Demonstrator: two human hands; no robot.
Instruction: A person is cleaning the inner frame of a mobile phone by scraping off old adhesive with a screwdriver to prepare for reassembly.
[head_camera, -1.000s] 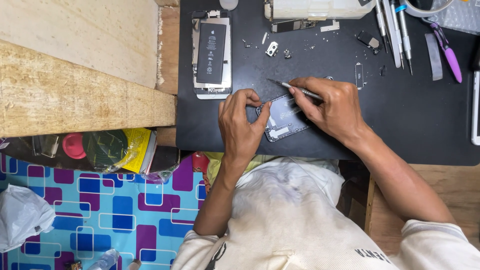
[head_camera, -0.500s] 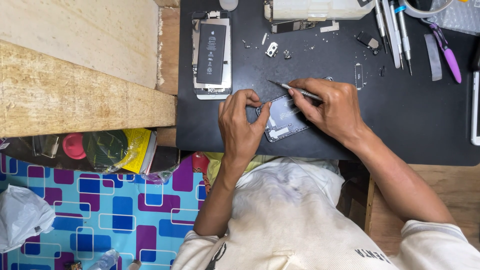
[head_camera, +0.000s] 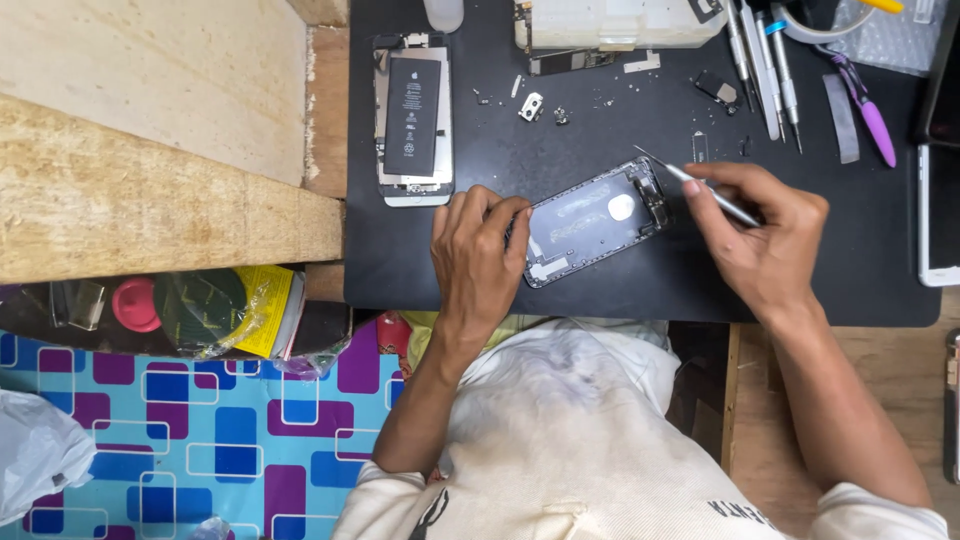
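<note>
On the black work mat (head_camera: 620, 290), which takes up the upper middle and right of the view, sits everything that matters. Wooden planks (head_camera: 150, 150) fill the left; a blue and purple patterned cloth (head_camera: 200, 430) lies below them.

Next down in size: an opened phone with battery showing (head_camera: 413, 118), upright at the mat's left edge, well apart from the hands. A pale plastic parts box (head_camera: 620, 22) sits at the top edge. A row of screwdrivers (head_camera: 762, 60) lies at top right, with a purple-handled tool (head_camera: 875, 125) just beside them.

Work piece: grey phone rear housing (head_camera: 592, 220), empty shell, inner side up, flat on the mat at centre. Long axis runs lower-left to upper-right, tilted slightly off horizontal.

Left hand (head_camera: 478, 255) is at the housing's lower-left end, fingers curled over that short edge and touching it, pinning it down. The housing extends up and to the right from those fingers.

Right hand (head_camera: 765, 240) is off the upper-right end, near but not on the shell. Fingers closed narrow in a pen grip on thin metal tweezers (head_camera: 700, 187). The tool points up-left, tip at the housing's top right corner; can't tell if it touches. So the right hand is nearer the end being worked, the left only braces.

Smallest: loose screws and small brackets (head_camera: 545, 108) scattered above the housing.
</note>
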